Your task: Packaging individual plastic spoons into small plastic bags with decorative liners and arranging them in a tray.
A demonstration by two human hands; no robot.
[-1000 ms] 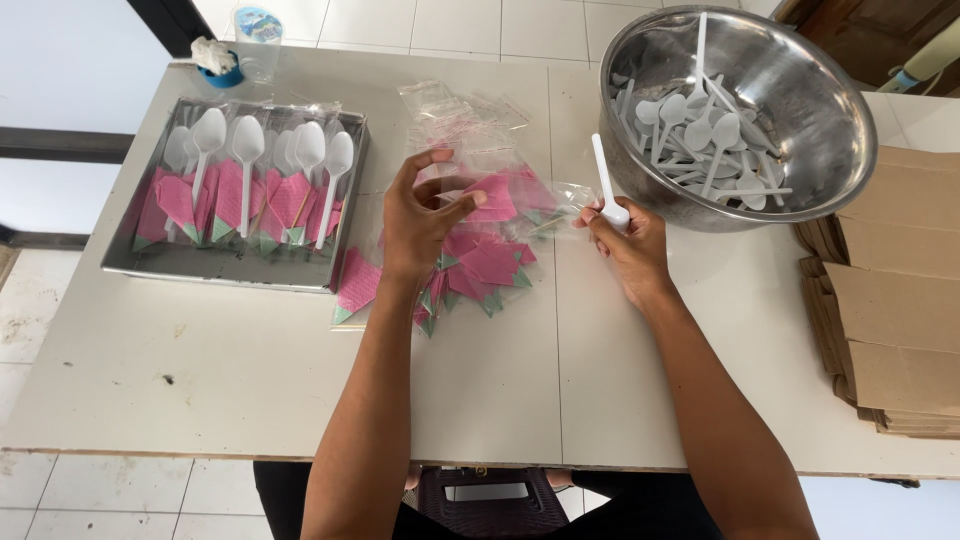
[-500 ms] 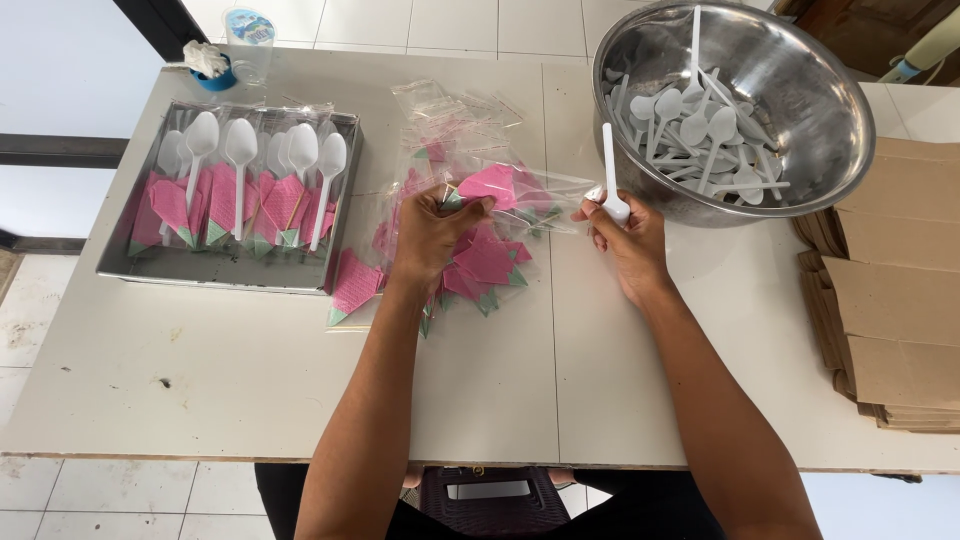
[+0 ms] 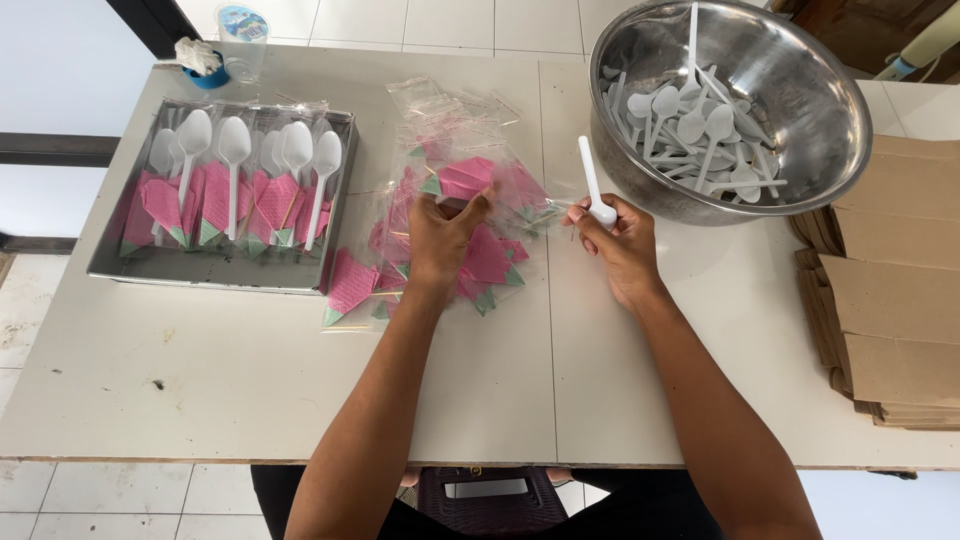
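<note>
Two hands are busy over a white table (image 3: 200,400), so going from the left: a metal tray (image 3: 215,275) sits near the table's left edge with clear packets laid in a row, each holding a pink folded napkin and a white spoon. Behind it there's a small plastic cup (image 3: 242,35) at the far edge. Next comes a loose pile of clear bags with pink napkins (image 3: 365,285), spread out in the middle of the table. The left hand (image 3: 440,240) is right on top of that pile, fingers pinched around one bagged pink napkin (image 3: 465,178) and lifting it a bit above the rest. Just to the right, the right hand (image 3: 622,245) has its fingers closed on a white plastic spoon (image 3: 594,185), gripping the bowl end with the handle sticking up. Behind that hand is a big steel bowl (image 3: 830,110) full of more white spoons, and flat brown cardboard pieces (image 3: 890,300) are stacked at the far right.
</note>
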